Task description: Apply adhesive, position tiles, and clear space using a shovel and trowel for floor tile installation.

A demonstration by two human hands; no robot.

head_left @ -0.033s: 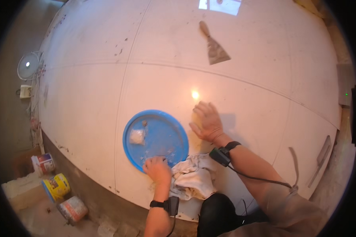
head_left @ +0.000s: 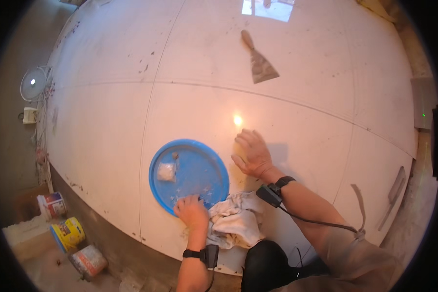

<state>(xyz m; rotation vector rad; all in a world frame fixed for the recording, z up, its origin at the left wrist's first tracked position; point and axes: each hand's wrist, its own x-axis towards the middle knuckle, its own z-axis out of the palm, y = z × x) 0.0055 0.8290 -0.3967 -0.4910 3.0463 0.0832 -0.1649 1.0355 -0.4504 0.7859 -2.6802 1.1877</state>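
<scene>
A round blue plastic tray (head_left: 153, 168) lies on the pale panelled surface, holding a small clear bag of white material (head_left: 167, 172), a small brownish lump (head_left: 175, 155) and white crumbs. Over its near rim rests my left hand (head_left: 192, 211), fingers curled inward and closed; what they hold, if anything, is hidden. To the right of the tray, my right hand (head_left: 254, 155) bends over a yellowish piece (head_left: 240, 149), mostly covered by the palm and fingers. A crumpled whitish cloth (head_left: 236, 219) lies between my forearms, touching the tray's near side.
A scraper (head_left: 260, 61) with a wooden handle lies farther off. Below the left edge stand a white-and-purple tub (head_left: 52, 205), a yellow tub (head_left: 68, 232) and a grey-and-red tub (head_left: 89, 261). A fan (head_left: 33, 82) is at far left. A slotted handle (head_left: 393, 197) lies at right.
The view has shifted slightly, so the tray, scraper and tubs appear a little to the left. Both hands keep nearly the same places and poses.
</scene>
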